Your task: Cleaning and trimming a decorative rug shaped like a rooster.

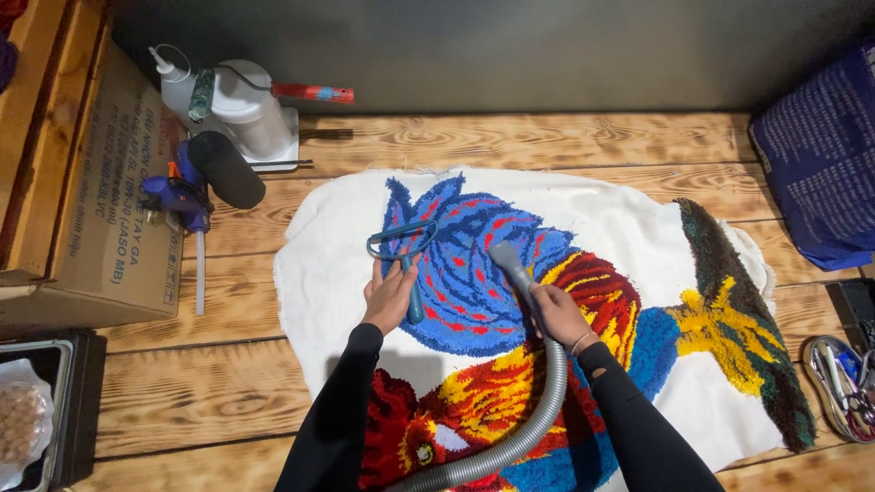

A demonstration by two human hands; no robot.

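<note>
A tufted rug point(474, 273) with a blue, red, yellow and green pattern on white backing cloth lies flat on the wooden floor. My left hand point(390, 293) grips the handle of a blue scraper-like hand tool point(403, 248) whose head rests on the blue pile. My right hand point(558, 312) holds a grey ribbed vacuum hose point(538, 410) near its nozzle point(507, 257), which presses on the blue area. The hose runs down between my black sleeves to the bottom edge.
A cardboard box point(100, 210) stands at the left. Beside it are a white bottle point(241, 109), a blue and black tufting gun point(196, 187) and a red-handled tool point(310, 93). A dark blue bag point(820, 155) lies at the right, a metal tray of scissors point(843, 383) below it.
</note>
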